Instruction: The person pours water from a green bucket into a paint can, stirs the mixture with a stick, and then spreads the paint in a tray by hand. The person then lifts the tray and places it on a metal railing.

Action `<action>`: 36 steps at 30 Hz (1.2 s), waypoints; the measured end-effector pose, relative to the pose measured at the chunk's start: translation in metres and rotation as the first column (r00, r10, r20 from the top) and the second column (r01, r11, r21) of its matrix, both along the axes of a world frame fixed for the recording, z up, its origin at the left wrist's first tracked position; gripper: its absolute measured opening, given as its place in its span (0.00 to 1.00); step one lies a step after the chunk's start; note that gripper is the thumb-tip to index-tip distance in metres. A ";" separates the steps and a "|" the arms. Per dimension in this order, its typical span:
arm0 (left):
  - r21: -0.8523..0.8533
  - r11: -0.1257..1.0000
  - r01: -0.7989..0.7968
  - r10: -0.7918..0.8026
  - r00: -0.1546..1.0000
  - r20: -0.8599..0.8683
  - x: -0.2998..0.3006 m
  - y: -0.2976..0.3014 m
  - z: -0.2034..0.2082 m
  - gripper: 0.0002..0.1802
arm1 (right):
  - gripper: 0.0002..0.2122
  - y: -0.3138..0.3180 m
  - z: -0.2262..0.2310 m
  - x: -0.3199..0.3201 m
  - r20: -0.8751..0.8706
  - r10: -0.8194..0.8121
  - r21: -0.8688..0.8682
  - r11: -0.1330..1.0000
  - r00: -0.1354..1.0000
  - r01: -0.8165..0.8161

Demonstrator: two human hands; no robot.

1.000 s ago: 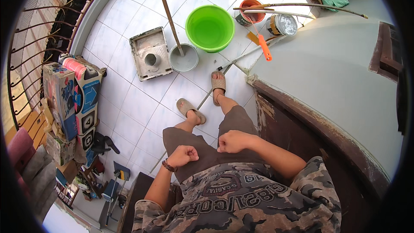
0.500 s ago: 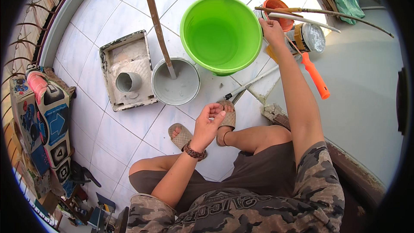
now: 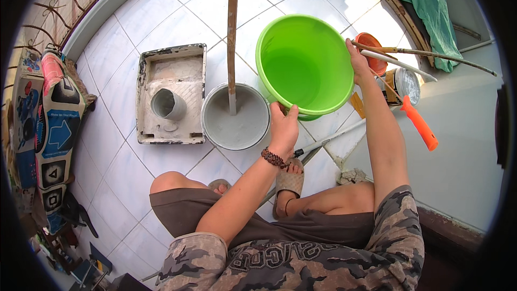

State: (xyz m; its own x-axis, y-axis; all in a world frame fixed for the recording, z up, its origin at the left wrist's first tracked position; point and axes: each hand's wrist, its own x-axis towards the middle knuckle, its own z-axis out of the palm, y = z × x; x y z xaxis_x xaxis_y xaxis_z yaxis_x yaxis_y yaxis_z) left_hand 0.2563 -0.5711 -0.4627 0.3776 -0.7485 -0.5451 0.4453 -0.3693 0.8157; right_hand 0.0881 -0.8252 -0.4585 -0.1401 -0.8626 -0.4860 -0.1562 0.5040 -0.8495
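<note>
A bright green bucket (image 3: 299, 28) faces me with its mouth, looking slightly tilted. My left hand (image 3: 284, 125) grips its near rim with the thumb on top, the fingertips partly hidden. On the right side of the rim my right hand (image 3: 360, 66) is closed, fingers behind the edge. Just left of the green bucket stands a grey bucket (image 3: 203, 112) of grey paint-like liquid, a wooden stick (image 3: 231, 43) upright in it. Farther left lies a stained paint tray (image 3: 144, 89) with a grey cup (image 3: 169, 105) inside.
Right of the green bucket are an orange container (image 3: 371, 43), a clear-lidded can (image 3: 406, 86), several sticks and an orange-handled tool (image 3: 420, 124). A pale pole (image 3: 334, 136) lies near my foot. Green sheeting (image 3: 425, 5) hangs at the far right; boxes (image 3: 59, 134) line the left railing.
My left hand has moved forward and taken hold of the green bucket's near rim. My right hand still holds its right side. The view has shifted, with the bucket now farther right.
</note>
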 end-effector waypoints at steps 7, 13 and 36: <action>-0.066 0.995 0.070 -0.090 0.923 -0.375 0.017 0.007 0.020 0.21 | 0.26 -0.011 0.047 0.014 -0.084 0.180 -0.024 0.983 0.980 -0.183; -0.136 0.989 0.058 -0.110 0.901 -0.421 0.012 0.023 0.022 0.20 | 0.32 0.014 0.102 0.026 -0.132 0.291 -0.174 0.934 0.947 -0.312; -0.164 0.986 -0.017 -0.052 0.912 -0.407 0.009 0.075 0.033 0.17 | 0.28 0.104 0.184 0.066 -0.290 0.268 -0.344 0.867 0.919 -0.362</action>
